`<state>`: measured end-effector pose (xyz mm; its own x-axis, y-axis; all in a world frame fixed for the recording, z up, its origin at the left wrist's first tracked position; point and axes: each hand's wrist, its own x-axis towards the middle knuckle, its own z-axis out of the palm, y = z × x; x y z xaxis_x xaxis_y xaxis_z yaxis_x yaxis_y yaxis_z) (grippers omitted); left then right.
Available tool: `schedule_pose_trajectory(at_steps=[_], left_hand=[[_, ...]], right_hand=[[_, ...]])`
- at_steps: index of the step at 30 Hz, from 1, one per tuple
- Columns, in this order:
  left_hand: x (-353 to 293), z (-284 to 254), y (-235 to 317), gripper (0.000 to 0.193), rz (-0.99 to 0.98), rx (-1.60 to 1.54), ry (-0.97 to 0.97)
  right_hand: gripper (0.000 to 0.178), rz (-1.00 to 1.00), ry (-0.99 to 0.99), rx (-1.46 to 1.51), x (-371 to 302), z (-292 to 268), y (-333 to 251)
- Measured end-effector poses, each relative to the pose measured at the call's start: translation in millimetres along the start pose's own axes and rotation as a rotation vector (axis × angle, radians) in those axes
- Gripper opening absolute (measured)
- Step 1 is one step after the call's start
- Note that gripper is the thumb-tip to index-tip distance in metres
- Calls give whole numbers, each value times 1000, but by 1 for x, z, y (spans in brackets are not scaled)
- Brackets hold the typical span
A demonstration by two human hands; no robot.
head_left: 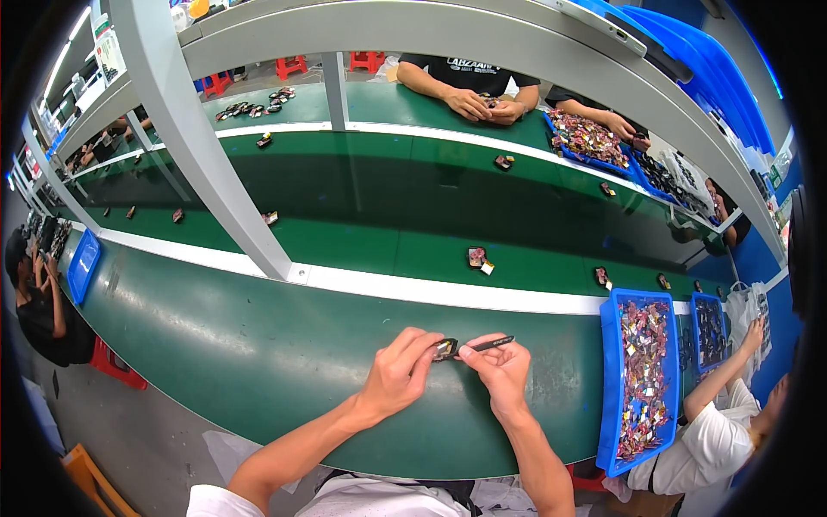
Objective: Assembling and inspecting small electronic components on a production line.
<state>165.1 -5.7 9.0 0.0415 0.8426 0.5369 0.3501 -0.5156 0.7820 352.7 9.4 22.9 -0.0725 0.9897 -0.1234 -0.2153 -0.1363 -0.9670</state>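
Fingers closed, the left hand pinches a dark device, the right hand a black tool, above a green bench beside a conveyor, workers opposite.

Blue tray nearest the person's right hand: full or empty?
Full-looking: small parts spread across nearly the whole tray; how deep, I cannot tell.

A small black case, gold-toned parts showing on its face, sits at a slant in the left fingers over the green table. Just to its right, a slim black tool with pale markings rises outward from the right fingers, inner end close to the case; from where I stand, any contact is hidden.
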Motion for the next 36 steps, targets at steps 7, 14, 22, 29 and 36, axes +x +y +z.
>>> schedule_pose_trajectory(at_steps=[7, 14, 22, 29, 36], left_hand=[[2, -3, 2, 22, -145, -152, 1], [1, -6, -1, 16, -311, -289, -41], [5, -12, -10, 25, -677, -741, -184], [5, -13, -11, 27, -648, -723, -189], [4, -13, -12, 25, -632, -686, -190]], right_hand=[[12, -14, 2, 4, -1, 3, -6], [13, 47, -17, -4, 0, 0, -6], [13, -225, -53, -125, -3, -2, 3], [11, -418, -2, -272, -5, 2, 5], [12, -566, -2, -402, -5, 2, 5]])
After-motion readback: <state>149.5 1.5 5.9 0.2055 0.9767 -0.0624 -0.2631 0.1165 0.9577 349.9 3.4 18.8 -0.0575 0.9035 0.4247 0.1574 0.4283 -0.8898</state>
